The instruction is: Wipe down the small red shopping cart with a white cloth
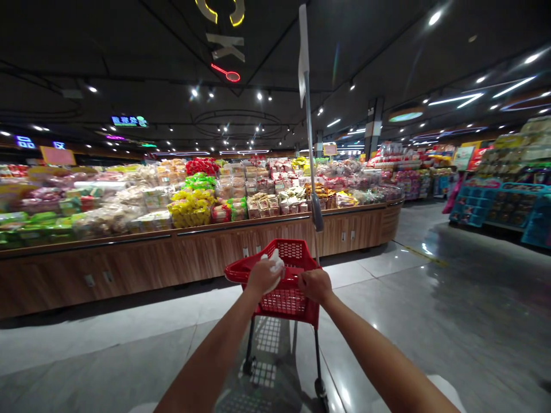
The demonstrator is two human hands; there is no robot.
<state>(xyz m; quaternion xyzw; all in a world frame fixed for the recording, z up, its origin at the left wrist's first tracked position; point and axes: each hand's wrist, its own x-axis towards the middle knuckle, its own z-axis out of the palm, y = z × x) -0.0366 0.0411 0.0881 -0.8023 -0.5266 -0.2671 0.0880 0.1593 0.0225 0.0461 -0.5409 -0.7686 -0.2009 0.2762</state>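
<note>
Head view: the red basket cart point(286, 299) stands mid-aisle on the grey floor point(430, 321). L hand point(263, 277) is curled at its near rim w/ a white crumpled wad point(276, 264) pinched in the fingers, and R hand point(315, 285) just beside it is closed over the same rim. 1 metal pole point(310, 143) rises from the cart's right side w/ a white sign point(303, 51) on top. Beyond the cart runs a wooden counter point(193, 258) piled w/ packaged snacks point(191, 206).

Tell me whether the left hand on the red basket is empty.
No, the left hand clutches a white crumpled wad against the rim of the red basket, which the right hand also grips.
</note>
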